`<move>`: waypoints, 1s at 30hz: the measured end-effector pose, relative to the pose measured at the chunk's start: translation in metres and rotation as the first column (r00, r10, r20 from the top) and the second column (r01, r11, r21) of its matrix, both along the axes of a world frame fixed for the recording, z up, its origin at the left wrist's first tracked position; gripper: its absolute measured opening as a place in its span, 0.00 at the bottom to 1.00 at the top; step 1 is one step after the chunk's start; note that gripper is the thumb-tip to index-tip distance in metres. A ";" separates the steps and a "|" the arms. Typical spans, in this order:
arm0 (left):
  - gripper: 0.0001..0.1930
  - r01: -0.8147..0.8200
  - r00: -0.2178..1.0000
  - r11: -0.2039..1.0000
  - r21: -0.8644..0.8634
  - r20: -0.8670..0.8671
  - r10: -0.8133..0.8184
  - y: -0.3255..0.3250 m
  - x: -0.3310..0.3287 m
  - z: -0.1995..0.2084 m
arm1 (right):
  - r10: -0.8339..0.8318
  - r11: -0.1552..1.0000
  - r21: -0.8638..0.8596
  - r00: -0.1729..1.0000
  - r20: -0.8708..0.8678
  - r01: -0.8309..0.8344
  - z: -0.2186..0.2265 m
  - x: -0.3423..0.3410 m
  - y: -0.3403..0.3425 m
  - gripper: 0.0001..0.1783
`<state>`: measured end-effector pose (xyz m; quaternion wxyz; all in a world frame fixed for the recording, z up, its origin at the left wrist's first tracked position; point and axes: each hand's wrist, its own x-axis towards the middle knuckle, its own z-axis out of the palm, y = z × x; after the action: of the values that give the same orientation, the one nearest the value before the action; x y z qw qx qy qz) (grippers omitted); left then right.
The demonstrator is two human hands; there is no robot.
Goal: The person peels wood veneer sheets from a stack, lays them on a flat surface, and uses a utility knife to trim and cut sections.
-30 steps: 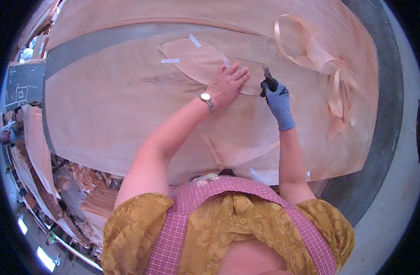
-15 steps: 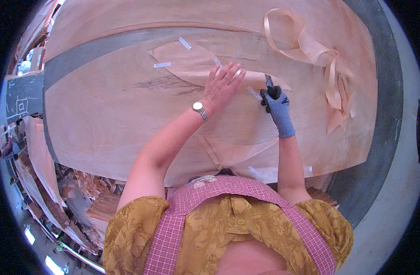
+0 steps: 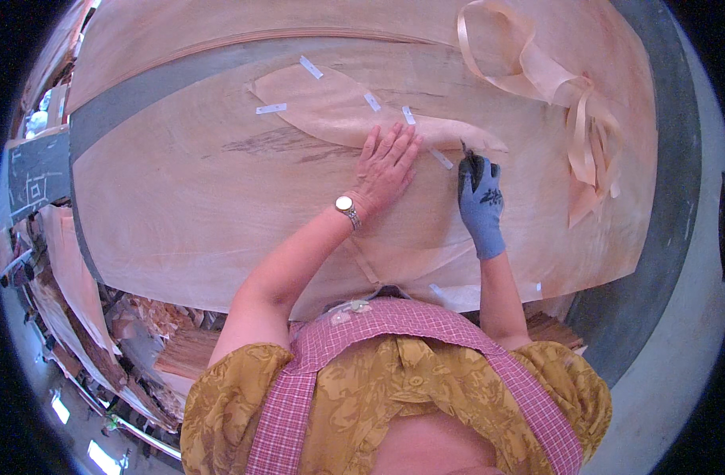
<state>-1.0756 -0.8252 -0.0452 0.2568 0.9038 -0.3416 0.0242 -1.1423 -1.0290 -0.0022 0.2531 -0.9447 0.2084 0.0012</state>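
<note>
A leaf-shaped piece of thin veneer [image 3: 323, 99] lies on a large wood veneer sheet [image 3: 165, 190], with strips of white tape [image 3: 408, 115] on and beside it. My bare left hand [image 3: 385, 172] rests flat on the sheet, fingers stretched out, the tips at the lower edge of the leaf-shaped piece. In a blue and black glove, my right hand [image 3: 481, 204] is closed around a knife [image 3: 464, 149]. Its dark tip points away from me, at the lower edge of the piece near its narrow right end. The glove mostly hides the handle.
Curled veneer offcuts [image 3: 580, 119] lie at the right of the sheet. Beyond a dark grey strip of tabletop, more stacked veneer [image 3: 299, 20] spans the far side. Scraps and wood piles [image 3: 161, 328] sit below the table at the left. A seam crosses the sheet near my apron.
My left hand has slid slightly toward me, uncovering a tape strip on the piece. My right hand has drawn back a little toward me with the knife, which shows less now.
</note>
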 end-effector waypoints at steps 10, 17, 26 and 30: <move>0.41 0.052 0.996 0.999 0.001 -0.074 -0.052 -0.002 0.001 0.006 | 0.187 0.966 -0.193 0.980 0.072 -0.170 -0.020 -0.032 0.010 0.21; 0.44 0.034 0.987 0.998 0.048 -0.159 -0.026 -0.004 -0.004 0.001 | 0.157 0.956 -0.266 0.983 0.095 -0.127 -0.035 -0.029 0.026 0.20; 0.45 0.047 0.991 0.995 0.086 -0.132 -0.035 -0.005 -0.003 -0.002 | 0.031 0.979 -0.202 0.992 0.124 -0.006 -0.031 -0.028 0.037 0.17; 0.45 0.047 0.991 0.994 0.096 -0.129 -0.034 -0.005 -0.002 -0.002 | -0.005 0.993 -0.113 0.962 0.272 0.037 -0.041 -0.031 0.027 0.18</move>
<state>-1.0780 -0.8307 -0.0471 0.2335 0.9079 -0.3436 -0.0556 -1.1729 -1.0024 -0.0430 0.2234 -0.9469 0.1814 -0.1432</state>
